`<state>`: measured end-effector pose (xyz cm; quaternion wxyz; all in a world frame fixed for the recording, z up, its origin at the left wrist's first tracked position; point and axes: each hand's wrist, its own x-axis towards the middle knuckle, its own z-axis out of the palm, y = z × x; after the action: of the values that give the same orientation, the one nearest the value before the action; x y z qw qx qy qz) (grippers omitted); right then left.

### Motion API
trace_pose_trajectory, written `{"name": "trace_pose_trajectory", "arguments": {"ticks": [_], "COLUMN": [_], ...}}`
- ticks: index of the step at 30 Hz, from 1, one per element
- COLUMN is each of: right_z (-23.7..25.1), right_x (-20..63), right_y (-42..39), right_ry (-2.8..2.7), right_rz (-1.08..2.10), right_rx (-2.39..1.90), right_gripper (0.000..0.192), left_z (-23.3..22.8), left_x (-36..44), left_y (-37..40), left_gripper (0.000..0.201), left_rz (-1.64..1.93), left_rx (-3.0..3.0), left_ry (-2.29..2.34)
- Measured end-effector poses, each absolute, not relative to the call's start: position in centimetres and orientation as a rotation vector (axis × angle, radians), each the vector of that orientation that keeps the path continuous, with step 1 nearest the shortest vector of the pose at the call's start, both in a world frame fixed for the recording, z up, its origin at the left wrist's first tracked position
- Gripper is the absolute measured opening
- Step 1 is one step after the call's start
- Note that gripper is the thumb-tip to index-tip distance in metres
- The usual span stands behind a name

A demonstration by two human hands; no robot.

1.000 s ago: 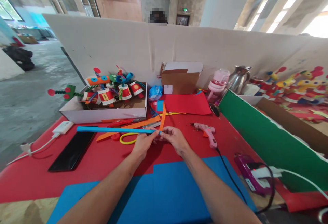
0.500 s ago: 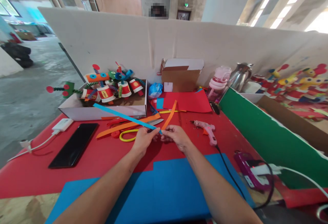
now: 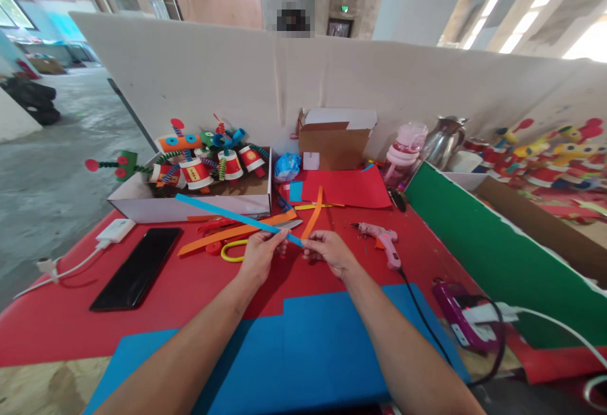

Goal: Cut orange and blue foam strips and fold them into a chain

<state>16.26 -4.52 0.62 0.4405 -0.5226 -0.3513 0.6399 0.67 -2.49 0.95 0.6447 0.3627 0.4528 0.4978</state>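
My left hand (image 3: pixel 264 252) pinches a long blue paper strip (image 3: pixel 227 214) that reaches up and to the left. Where the blue strip meets an orange paper strip (image 3: pixel 315 212), at their lower ends, my right hand (image 3: pixel 327 252) is closed in a pinch on the joint. The orange strip rises away from me. Beyond my left hand, on the red tabletop, lie scissors with yellow handles (image 3: pixel 232 252) and another orange strip (image 3: pixel 208 242). To the right of my right hand rests a pink glue gun (image 3: pixel 386 242) with a black cord.
A white box (image 3: pixel 190 208) with paper-cup figures stands at the back left. Nearer are a phone (image 3: pixel 137 269) and a white charger (image 3: pixel 115 231). Blue sheets (image 3: pixel 313 352) lie in front of me. On the right are a purple power strip (image 3: pixel 462 320) and a green-sided box (image 3: pixel 474 257).
My left hand has slid a little left and up along the blue strip, away from the joint. My right hand keeps its pinch, and the strips have shifted slightly.
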Motion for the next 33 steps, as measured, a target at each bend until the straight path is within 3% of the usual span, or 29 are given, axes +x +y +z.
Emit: {"name": "trace_pose_trajectory", "arguments": {"ticks": [7, 18, 22, 24, 29, 33], "right_z": [0.6, 0.3, 0.3, 0.2, -0.1, -0.5], "right_x": [16.9, 17.5, 17.3, 16.9, 15.7, 14.8], "right_y": [-4.3, -4.2, -3.9, -3.8, -3.7, -4.0], "right_ry": [-0.844, -0.833, -0.683, -0.577, -0.454, -0.497], "right_rz": [1.571, 1.63, 1.561, 1.505, 1.435, 1.427], "right_rx": [-1.327, -1.25, -1.159, -1.061, -0.968, -1.003], "right_gripper": [0.021, 0.024, 0.028, 0.031, 0.037, 0.036], "left_z": [3.2, 10.2, 10.4, 8.8, 3.5, 2.1], "left_x": [-2.3, -10.0, -9.4, -7.1, -0.1, 2.0], "left_y": [-0.6, 5.1, 4.9, 3.5, -0.9, -2.6], "left_gripper": [0.033, 0.015, 0.014, 0.02, 0.036, 0.031], "left_rz": [1.321, 1.791, 1.976, 1.886, 1.167, 1.028], "left_rx": [0.856, 0.97, 0.853, 0.866, 1.155, 1.29], "left_ry": [1.022, 0.981, 0.862, 0.929, 1.13, 1.096]}}
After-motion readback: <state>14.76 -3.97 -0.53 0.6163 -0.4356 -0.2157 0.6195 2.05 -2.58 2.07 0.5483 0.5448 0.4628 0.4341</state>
